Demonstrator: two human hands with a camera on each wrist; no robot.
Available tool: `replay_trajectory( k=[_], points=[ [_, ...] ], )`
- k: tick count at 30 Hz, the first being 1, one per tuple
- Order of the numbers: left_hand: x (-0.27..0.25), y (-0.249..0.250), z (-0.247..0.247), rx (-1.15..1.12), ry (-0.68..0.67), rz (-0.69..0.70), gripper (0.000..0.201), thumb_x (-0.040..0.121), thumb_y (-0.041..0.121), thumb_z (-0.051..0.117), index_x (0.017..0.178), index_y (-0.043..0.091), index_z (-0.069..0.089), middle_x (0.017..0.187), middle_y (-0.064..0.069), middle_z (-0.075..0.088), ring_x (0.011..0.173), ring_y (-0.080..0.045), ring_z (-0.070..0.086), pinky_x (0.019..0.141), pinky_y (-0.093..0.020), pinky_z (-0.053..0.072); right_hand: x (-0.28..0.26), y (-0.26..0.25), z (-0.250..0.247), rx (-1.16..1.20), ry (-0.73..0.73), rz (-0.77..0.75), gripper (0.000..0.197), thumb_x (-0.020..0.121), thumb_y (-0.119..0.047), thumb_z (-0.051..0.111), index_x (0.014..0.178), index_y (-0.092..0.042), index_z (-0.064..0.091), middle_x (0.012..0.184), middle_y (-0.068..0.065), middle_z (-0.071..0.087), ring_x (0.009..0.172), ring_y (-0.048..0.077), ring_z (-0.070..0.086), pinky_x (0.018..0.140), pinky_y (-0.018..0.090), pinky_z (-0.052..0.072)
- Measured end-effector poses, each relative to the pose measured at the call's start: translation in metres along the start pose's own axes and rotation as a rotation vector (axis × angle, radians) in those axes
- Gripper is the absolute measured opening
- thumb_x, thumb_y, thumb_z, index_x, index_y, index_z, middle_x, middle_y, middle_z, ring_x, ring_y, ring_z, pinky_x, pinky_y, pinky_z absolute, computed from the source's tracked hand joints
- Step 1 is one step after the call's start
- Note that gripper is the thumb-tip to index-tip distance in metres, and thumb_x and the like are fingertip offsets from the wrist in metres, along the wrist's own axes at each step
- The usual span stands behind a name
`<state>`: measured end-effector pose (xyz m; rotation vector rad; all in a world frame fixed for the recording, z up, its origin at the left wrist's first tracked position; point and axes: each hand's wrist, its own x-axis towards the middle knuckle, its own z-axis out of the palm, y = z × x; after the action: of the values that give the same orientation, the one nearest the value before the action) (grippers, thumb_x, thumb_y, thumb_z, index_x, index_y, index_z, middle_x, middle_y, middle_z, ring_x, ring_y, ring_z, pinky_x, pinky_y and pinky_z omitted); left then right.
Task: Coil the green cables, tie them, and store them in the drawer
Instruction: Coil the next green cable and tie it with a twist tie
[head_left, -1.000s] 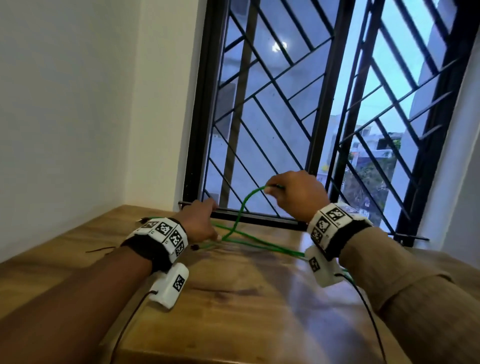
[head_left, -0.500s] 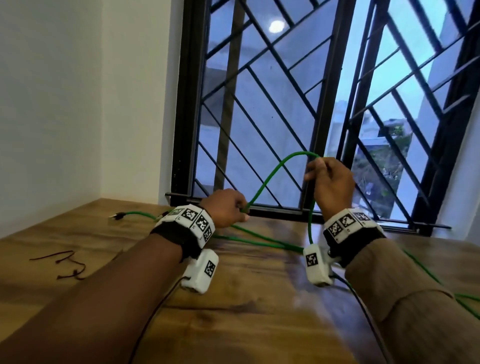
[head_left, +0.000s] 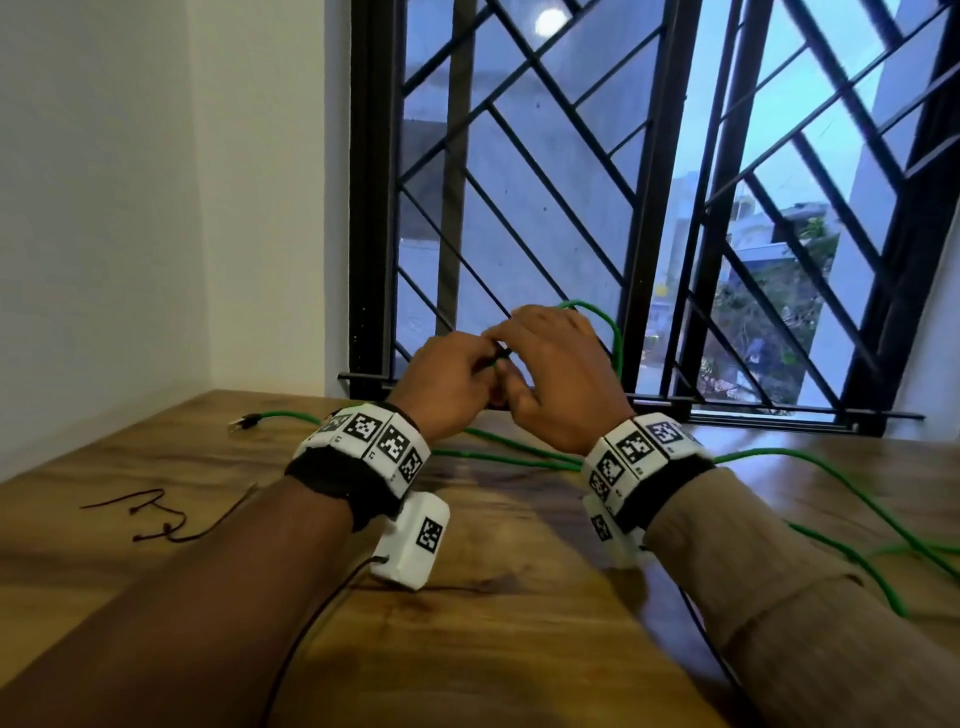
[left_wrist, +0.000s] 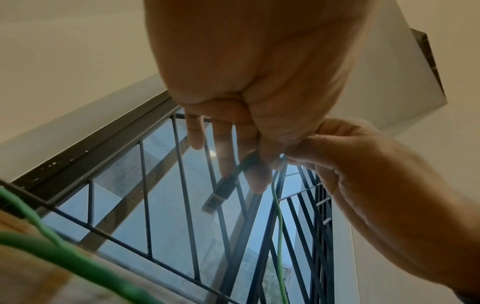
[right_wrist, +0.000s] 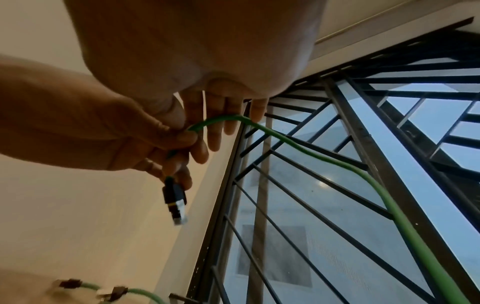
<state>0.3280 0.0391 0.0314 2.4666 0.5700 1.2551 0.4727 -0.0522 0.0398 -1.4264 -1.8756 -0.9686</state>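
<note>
Green cable (head_left: 613, 332) was pinched in both grips, left hand (head_left: 452, 384) near the plug (right_wrist: 174, 200), right hand (head_left: 558, 374) alongside; equal loops would coil best.

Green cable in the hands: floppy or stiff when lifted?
Probably springy rather than limp: the green cable holds a smooth arch from the right hand. Its connector dangles below the left hand, so the end likely swings.

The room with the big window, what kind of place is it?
Probably a room in a home, up in a town: a brown wooden table in a white-walled corner, and a black metal window grille with other buildings outside.
</note>
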Motion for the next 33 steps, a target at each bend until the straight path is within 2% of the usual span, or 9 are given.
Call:
replay_trajectory(
  k=[6,9,12,15,19,22,25,28,33],
  points=[
    [0.000,0.007,0.000,-0.129,0.152,0.059,0.027,0.095,0.030,0.072,0.078,0.009,0.073,0.067,0.002,0.072,0.060,-0.002,0.066,0.061,-0.015,0.048,-0.004,0.015,-0.005,0.005,0.163,0.044,0.010,0.093,-0.015,0.053,0.088,-0.016,0.062,0.074,0.001,0.055,0.073,0.023,0.043,0.071,0.044,0.038],
    [-0.002,0.014,0.002,-0.277,0.056,-0.026,0.037,0.103,0.033,0.060,0.081,0.003,0.067,0.071,-0.002,0.071,0.061,-0.007,0.067,0.065,-0.022,0.051,-0.005,0.020,-0.003,0.080,0.258,0.122,0.017,0.101,-0.019,0.046,0.091,-0.015,0.059,0.078,0.002,0.058,0.073,0.024,0.046,0.065,0.042,0.038],
    [-0.006,0.026,0.002,-0.571,-0.142,-0.209,0.043,0.106,0.043,0.048,0.081,0.009,0.057,0.058,-0.005,0.054,0.045,-0.018,0.048,0.053,-0.029,0.045,-0.006,0.027,-0.003,0.109,0.308,0.192,0.023,0.106,-0.023,0.042,0.091,-0.018,0.058,0.077,-0.004,0.055,0.071,0.020,0.046,0.063,0.040,0.039],
    [-0.008,0.041,-0.002,-0.874,-0.257,-0.334,0.047,0.105,0.052,0.045,0.074,0.016,0.048,0.056,0.000,0.032,0.043,-0.013,0.026,0.051,-0.028,0.029,-0.009,0.030,-0.002,0.197,0.269,0.193,0.026,0.108,-0.023,0.041,0.089,-0.015,0.057,0.063,-0.012,0.042,0.058,0.015,0.042,0.055,0.039,0.039],
    [-0.008,0.054,-0.006,-1.151,-0.293,-0.332,0.041,0.110,0.041,0.038,0.084,0.013,0.055,0.060,0.000,0.037,0.046,-0.011,0.029,0.050,-0.027,0.031,-0.009,0.030,0.003,0.388,0.174,0.242,0.030,0.109,-0.031,0.039,0.085,-0.021,0.053,0.061,0.001,0.055,0.053,0.021,0.052,0.053,0.046,0.046],
    [-0.008,0.057,-0.003,-1.298,-0.247,-0.308,0.036,0.110,0.027,0.036,0.106,0.004,0.063,0.073,-0.006,0.060,0.056,-0.013,0.050,0.056,-0.027,0.048,-0.008,0.025,0.003,0.636,0.016,0.368,0.026,0.106,-0.016,0.044,0.092,-0.023,0.065,0.076,0.008,0.068,0.069,0.029,0.067,0.064,0.045,0.059],
    [-0.007,0.057,-0.002,-1.401,-0.189,-0.254,0.035,0.109,0.020,0.037,0.120,-0.002,0.063,0.097,-0.013,0.075,0.077,-0.015,0.070,0.071,-0.027,0.061,-0.004,0.011,-0.003,0.808,-0.199,0.458,0.027,0.098,0.007,0.042,0.092,-0.003,0.066,0.072,0.008,0.065,0.063,0.020,0.064,0.061,0.039,0.058],
    [-0.003,0.053,-0.005,-1.464,-0.090,-0.182,0.030,0.107,0.010,0.041,0.123,-0.004,0.062,0.114,-0.019,0.073,0.100,-0.022,0.074,0.090,-0.032,0.061,0.001,-0.010,-0.005,0.876,-0.373,0.481,0.030,0.105,0.001,0.039,0.087,-0.009,0.061,0.068,0.013,0.062,0.061,0.028,0.062,0.064,0.044,0.059],
    [0.003,0.042,-0.008,-1.271,0.135,-0.182,0.029,0.103,0.005,0.052,0.130,-0.004,0.061,0.128,-0.020,0.069,0.117,-0.028,0.070,0.102,-0.038,0.055,0.002,-0.021,0.003,0.809,-0.401,0.532,0.032,0.111,-0.020,0.043,0.085,-0.014,0.060,0.062,0.001,0.054,0.056,0.015,0.053,0.058,0.041,0.058]
  ],
)
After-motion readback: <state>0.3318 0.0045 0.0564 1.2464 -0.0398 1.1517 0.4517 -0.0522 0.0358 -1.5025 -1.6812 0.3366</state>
